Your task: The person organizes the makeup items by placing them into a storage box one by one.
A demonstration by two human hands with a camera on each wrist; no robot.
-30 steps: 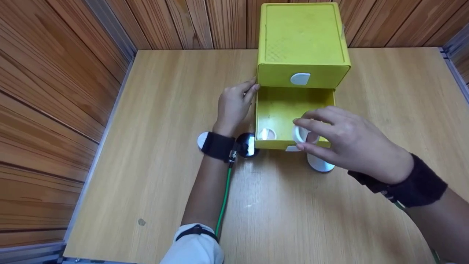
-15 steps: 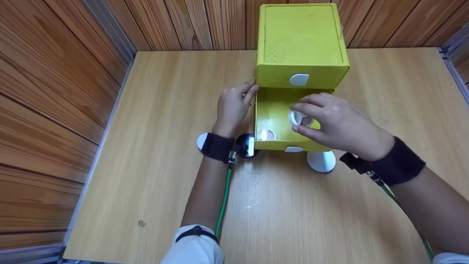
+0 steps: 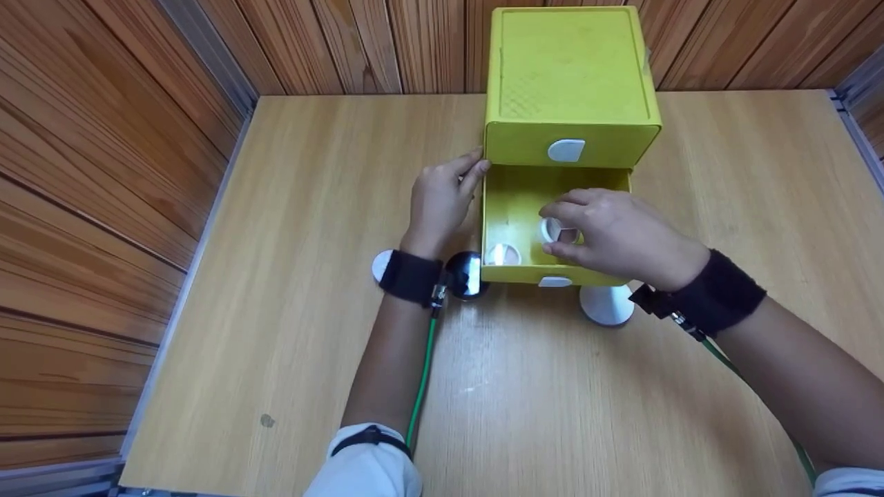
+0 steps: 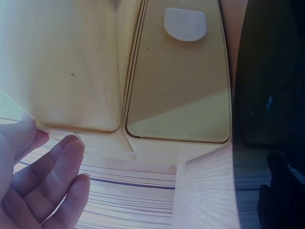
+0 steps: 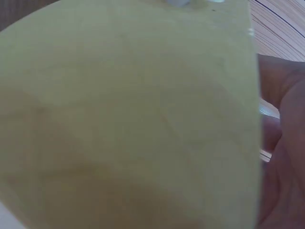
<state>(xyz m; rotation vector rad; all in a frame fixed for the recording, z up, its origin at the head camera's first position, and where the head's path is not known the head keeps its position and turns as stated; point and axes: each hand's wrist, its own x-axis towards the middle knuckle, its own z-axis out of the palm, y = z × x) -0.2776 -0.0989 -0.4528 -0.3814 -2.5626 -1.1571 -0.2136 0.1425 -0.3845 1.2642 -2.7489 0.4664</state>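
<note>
White-handled front of the lower yellow drawer (image 3: pixel 514 274), rnd clear-ish item (image 3: pixel 503 254) just behind; then R hand (image 3: pixel 611 229) pinching white ring (image 3: pixel 544 231) in/over drawer (can't tell if touching floor). L hand (image 3: pixel 438 203), fingers relaxed, at L edge of yellow cabinet (image 3: pixel 570 69); plank wall (image 3: pixel 359 48) beyond.

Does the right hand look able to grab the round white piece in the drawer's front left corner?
Probably not yet: the right hand holds a white ring, which it would likely need to release first. Nothing visible blocks the round white piece in the open drawer.
</note>
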